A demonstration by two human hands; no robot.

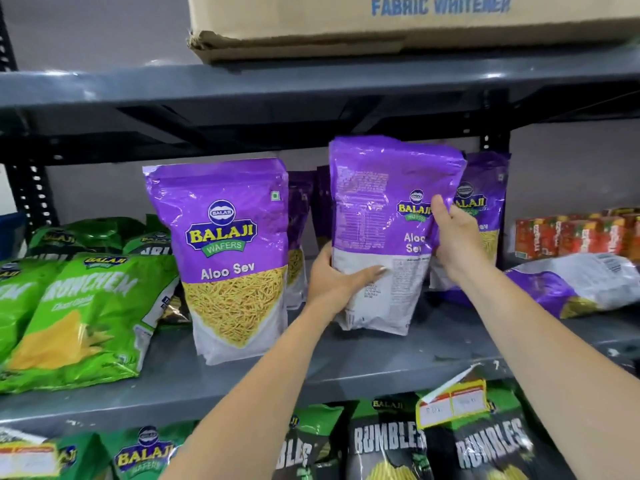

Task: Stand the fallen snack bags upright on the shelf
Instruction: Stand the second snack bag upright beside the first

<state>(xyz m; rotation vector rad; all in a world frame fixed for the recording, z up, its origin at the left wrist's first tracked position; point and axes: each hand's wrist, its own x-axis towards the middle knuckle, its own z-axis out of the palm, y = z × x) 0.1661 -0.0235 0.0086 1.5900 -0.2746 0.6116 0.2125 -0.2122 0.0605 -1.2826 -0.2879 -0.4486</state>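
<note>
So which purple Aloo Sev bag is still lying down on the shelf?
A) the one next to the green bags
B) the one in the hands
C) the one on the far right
C: the far-right Aloo Sev bag lies flat on the shelf, while the held bag and the left bag stand upright.

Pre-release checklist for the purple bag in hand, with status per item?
1. Both hands on the held purple bag: left hand low on its side, right hand on its right edge. Ok.
2. Bag upright: roughly vertical. Ok.
3. Bag base seated on the shelf: cannot tell.
4. Bag facing: back panel faces out, unlike the standing bag to its left. Not ok.
5. Gap between the two bags: open. Ok.
6. All bags stood up: fallen purple bag lies flat at right. Not ok.
</note>
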